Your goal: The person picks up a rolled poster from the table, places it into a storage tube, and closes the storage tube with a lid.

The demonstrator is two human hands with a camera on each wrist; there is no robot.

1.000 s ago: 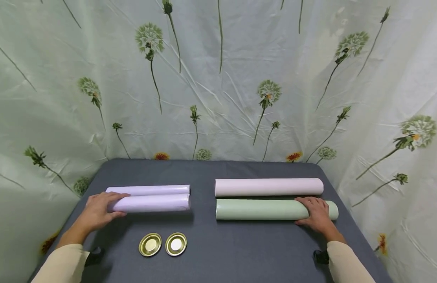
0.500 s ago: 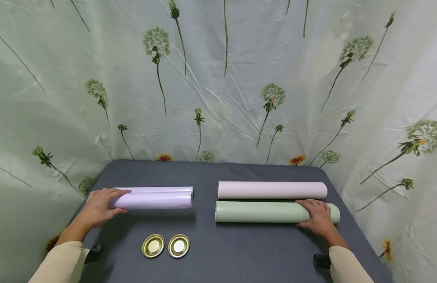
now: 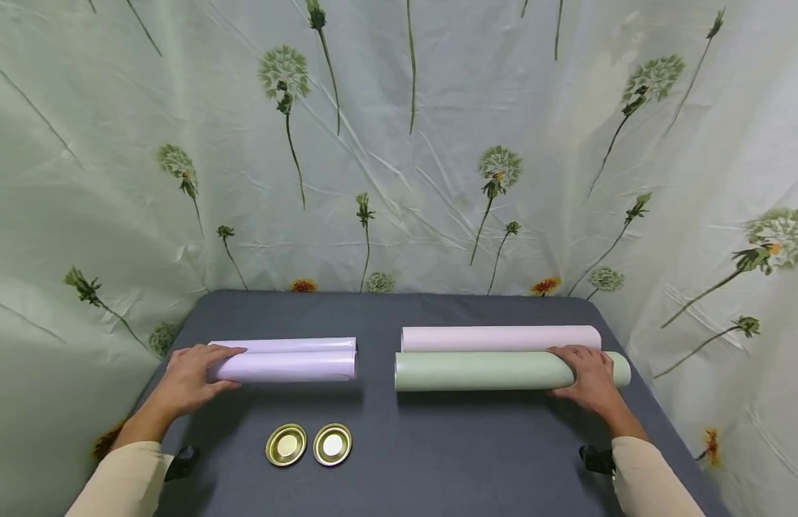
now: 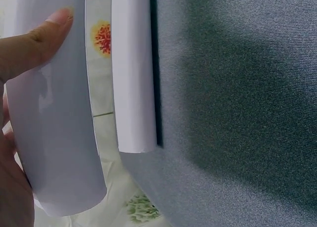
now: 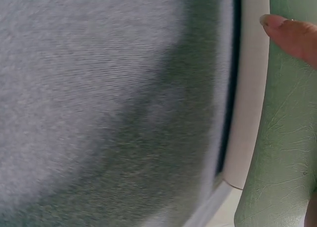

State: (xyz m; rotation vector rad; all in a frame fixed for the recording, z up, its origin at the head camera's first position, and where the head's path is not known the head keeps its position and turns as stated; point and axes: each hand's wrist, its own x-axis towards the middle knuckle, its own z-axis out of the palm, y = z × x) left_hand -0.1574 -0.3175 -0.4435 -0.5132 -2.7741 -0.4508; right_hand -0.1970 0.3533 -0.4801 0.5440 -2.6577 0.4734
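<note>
My left hand (image 3: 192, 377) grips the left end of a glossy lavender roll (image 3: 285, 367), thumb on the near side. That roll is held off the table, with a shadow beneath it. Behind it lies a second lavender roll (image 3: 289, 345), also visible on the table in the left wrist view (image 4: 133, 78). Near its right end, a pale green roll (image 3: 483, 371) is gripped by my right hand (image 3: 589, 377); a shadow shows under it too. A pale pink roll (image 3: 502, 337) lies behind the green one, its lower part hidden. In the right wrist view the thumb (image 5: 292, 36) presses the green surface.
Two round gold lids (image 3: 285, 445) with pale centres lie side by side on the dark grey table (image 3: 476, 459), in front of the lavender rolls. A floral curtain (image 3: 399, 158) hangs behind the table and along both sides.
My right hand has raised the green roll, so it now overlaps the pink one in view. The front lavender roll has risen slightly in my left hand. The head view has shifted a little.
</note>
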